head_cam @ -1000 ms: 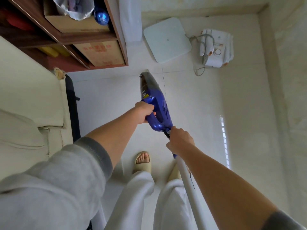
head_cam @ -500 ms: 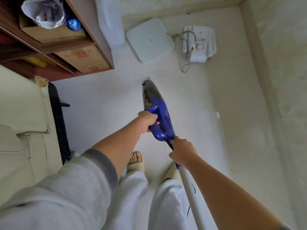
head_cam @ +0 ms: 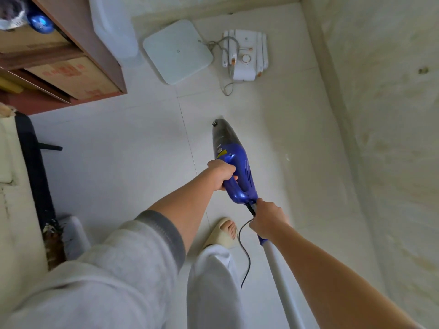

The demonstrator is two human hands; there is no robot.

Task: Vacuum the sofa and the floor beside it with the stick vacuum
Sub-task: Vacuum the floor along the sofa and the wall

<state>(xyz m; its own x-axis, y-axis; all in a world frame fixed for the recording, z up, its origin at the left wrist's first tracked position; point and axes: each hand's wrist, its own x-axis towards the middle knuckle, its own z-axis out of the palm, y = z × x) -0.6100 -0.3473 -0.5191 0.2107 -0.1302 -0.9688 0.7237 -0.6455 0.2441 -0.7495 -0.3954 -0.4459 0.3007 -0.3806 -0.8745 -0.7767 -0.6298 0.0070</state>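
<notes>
Vacuum (head_cam: pixel 234 166) with a blue body and a dark, see-through front end hangs over the pale tiled floor (head_cam: pixel 118 162), nose pointing away from the person, its tip near a tile seam; whether the nose touches the floor cannot be told from this angle. The left hand (head_cam: pixel 221 173) grips the loop handle on the blue body, fingers curled round it. The right hand (head_cam: pixel 267 218) is wrapped round the stick just behind the body, where the blue collar meets the white tube (head_cam: pixel 281 283), which runs back toward the lower edge of the view. A thin black cord (head_cam: pixel 244 252) loops down from beside the right hand and hangs in front of the white trouser leg (head_cam: pixel 211 288). One foot in a beige slipper (head_cam: pixel 223 233) stands on the tiles just below the vacuum. The cream sofa (head_cam: pixel 9 186) shows only as a strip at the left edge, well apart from the vacuum, with a dark band along its side. A brown wooden shelf (head_cam: pixel 78 32) at upper left holds a cardboard box (head_cam: pixel 71 76) and a shiny blue ball (head_cam: pixel 39 22). On the floor by the far wall lie a flat white square scale (head_cam: pixel 177 54) and, just beside it, a white appliance (head_cam: pixel 245 55) with a grey cable
</notes>
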